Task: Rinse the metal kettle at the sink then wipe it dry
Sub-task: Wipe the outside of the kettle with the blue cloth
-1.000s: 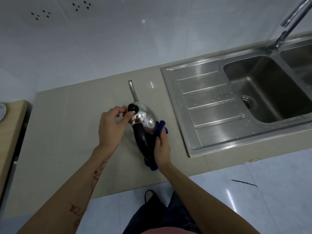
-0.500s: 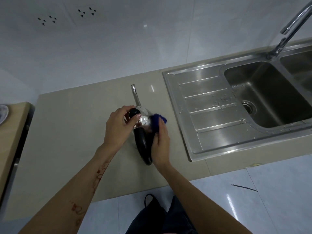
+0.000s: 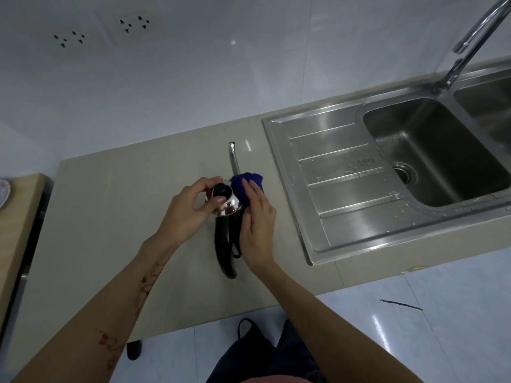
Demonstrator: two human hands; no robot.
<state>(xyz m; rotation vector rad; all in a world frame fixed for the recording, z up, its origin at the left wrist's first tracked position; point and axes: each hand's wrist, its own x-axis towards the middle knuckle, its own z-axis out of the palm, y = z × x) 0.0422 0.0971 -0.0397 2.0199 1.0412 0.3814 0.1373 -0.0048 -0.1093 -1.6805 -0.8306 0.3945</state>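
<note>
While one metal kettle (image 3: 227, 205) stands on the beige tabletop (image 3: 110, 217) left of the sink (image 3: 345, 189), left hand (image 3: 188, 211) fingers pinch its lid knob (image 3: 221, 190) and right hand (image 3: 255, 228) fingers, straight together, press one blue cloth (image 3: 246, 186) against its side.

I can read no text, label, brand or number anywhere here. My left forearm (image 3: 143, 283) carries reddish drawn marks, but they form no letters I can make out.
</note>
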